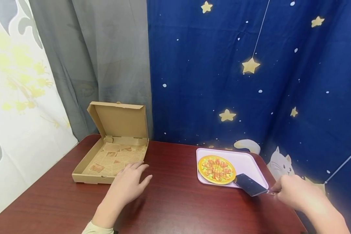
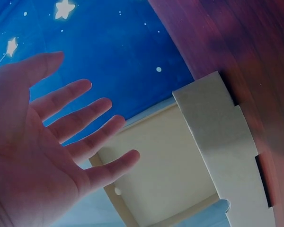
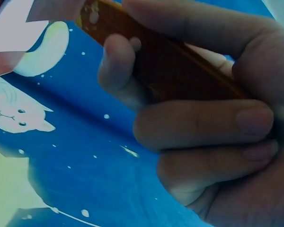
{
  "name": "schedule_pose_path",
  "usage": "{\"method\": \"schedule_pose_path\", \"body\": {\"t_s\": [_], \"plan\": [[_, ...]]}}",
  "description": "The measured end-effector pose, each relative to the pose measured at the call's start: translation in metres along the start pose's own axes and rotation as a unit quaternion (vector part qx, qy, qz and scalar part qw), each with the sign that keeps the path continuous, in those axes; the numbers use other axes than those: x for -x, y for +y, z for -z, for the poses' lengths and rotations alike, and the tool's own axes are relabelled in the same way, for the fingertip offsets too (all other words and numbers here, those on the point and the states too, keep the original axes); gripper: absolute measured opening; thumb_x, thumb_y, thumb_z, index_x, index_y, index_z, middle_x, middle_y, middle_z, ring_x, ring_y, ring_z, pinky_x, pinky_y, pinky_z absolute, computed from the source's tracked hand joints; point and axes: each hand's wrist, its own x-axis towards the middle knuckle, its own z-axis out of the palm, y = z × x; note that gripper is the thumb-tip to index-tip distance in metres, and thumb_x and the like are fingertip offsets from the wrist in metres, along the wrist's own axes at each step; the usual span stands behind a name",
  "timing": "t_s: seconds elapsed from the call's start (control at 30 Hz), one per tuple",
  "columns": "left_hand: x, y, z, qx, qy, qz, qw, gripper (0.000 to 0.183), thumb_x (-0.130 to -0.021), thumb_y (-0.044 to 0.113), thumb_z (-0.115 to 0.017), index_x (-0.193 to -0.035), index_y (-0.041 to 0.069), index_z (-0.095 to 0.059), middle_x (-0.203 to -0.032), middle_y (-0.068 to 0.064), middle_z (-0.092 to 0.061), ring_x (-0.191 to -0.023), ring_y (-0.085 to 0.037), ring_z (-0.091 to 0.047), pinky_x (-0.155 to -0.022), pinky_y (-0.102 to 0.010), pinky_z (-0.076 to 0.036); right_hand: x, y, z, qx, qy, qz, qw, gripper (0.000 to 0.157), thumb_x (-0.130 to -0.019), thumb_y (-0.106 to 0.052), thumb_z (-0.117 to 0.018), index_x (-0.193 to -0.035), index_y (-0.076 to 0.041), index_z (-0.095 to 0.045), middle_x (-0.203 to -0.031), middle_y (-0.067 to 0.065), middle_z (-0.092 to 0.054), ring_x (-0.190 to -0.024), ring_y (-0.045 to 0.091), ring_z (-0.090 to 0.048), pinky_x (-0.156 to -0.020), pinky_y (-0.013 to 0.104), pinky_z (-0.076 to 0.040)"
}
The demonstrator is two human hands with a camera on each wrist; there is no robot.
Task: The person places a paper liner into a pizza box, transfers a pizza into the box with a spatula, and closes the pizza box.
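Note:
My right hand [image 1: 295, 193] grips a spatula [image 1: 250, 184] with a broad flat metal blade. In the right wrist view the fingers curl round its brown handle [image 3: 175, 66]. The blade's front edge meets the right rim of a round pizza [image 1: 216, 169]; whether it is under the crust I cannot tell. That pizza lies on the left part of a pale pink tray [image 1: 253, 159]. My left hand [image 1: 128, 182] hovers beside the front right corner of a cardboard pizza box [image 1: 89, 178], palm down, holding nothing. In the left wrist view its fingers [image 2: 80, 123] are spread.
The box's lid [image 1: 121, 120] stands raised at the back, and printed paper [image 1: 120, 157] lines its inside. Dark red table [image 1: 175, 195] surface lies between box and tray. Behind hang a grey curtain [image 1: 123, 48] and a blue starry curtain [image 1: 199, 65].

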Motion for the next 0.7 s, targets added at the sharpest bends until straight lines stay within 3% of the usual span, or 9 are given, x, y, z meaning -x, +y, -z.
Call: {"method": "schedule_pose_path", "body": {"t_s": [0.13, 0.5, 0.7], "plan": [[0.000, -0.001, 0.000, 0.002, -0.001, 0.001, 1.0000, 0.040, -0.101, 0.036, -0.071, -0.133, 0.012, -0.072, -0.145, -0.014, -0.068, -0.136, -0.045, -0.062, -0.108, -0.069, -0.050, 0.002, -0.002, 0.006, -0.022, -0.017, 0.020, 0.999, 0.014, -0.077, -0.014, -0.080, -0.085, -0.024, -0.086, -0.090, -0.002, -0.081, -0.077, 0.012, -0.060, -0.063, 0.034, -0.045], [0.002, -0.003, 0.004, 0.003, 0.001, 0.001, 1.0000, 0.040, -0.100, 0.035, -0.071, -0.133, 0.012, -0.072, -0.145, -0.014, -0.068, -0.136, -0.039, -0.063, -0.107, -0.066, -0.052, -0.001, -0.004, 0.014, -0.053, -0.053, 0.025, 0.997, 0.015, -0.078, -0.013, -0.078, -0.089, -0.020, -0.086, -0.093, 0.001, -0.082, -0.083, 0.013, -0.064, -0.064, 0.035, -0.049], [0.003, -0.002, 0.003, 0.001, -0.003, 0.005, 1.0000, 0.041, -0.101, 0.036, -0.071, -0.134, 0.012, -0.072, -0.146, -0.014, -0.067, -0.137, -0.041, -0.062, -0.108, -0.068, -0.051, -0.002, -0.001, 0.014, -0.079, -0.062, 0.029, 0.995, 0.014, -0.081, -0.012, -0.077, -0.091, -0.016, -0.086, -0.089, -0.001, -0.080, -0.077, 0.013, -0.058, -0.060, 0.031, -0.045]]}}
